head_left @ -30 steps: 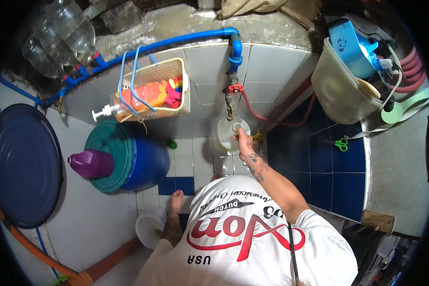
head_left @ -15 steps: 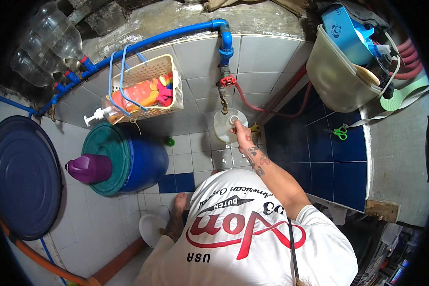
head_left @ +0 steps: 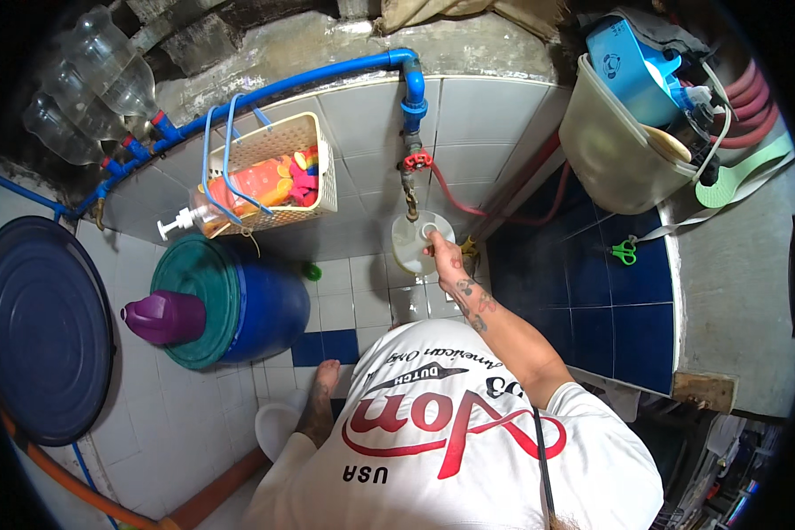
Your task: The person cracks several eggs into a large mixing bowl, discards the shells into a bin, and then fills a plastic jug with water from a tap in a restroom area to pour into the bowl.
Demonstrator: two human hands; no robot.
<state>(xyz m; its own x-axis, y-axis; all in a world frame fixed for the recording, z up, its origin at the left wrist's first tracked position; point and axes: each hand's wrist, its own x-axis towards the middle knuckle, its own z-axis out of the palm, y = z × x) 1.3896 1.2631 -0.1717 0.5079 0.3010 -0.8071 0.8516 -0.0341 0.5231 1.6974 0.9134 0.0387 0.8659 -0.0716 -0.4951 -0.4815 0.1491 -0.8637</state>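
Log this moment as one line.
right hand: holding translucent container | container: below tap | left hand: grip unclear

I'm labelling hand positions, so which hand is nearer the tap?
Right. The right hand is close by the tap, at the pale container beneath it; the left hand is farther back, beside the white shirt.

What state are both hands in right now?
Left hand: cannot tell, open or closed.
Right hand: closed, holding a rounded, translucent whitish plastic container.

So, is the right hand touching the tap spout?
Apart. The head view shows a plain gap between the right hand and the tap spout, with the translucent container visible through it.
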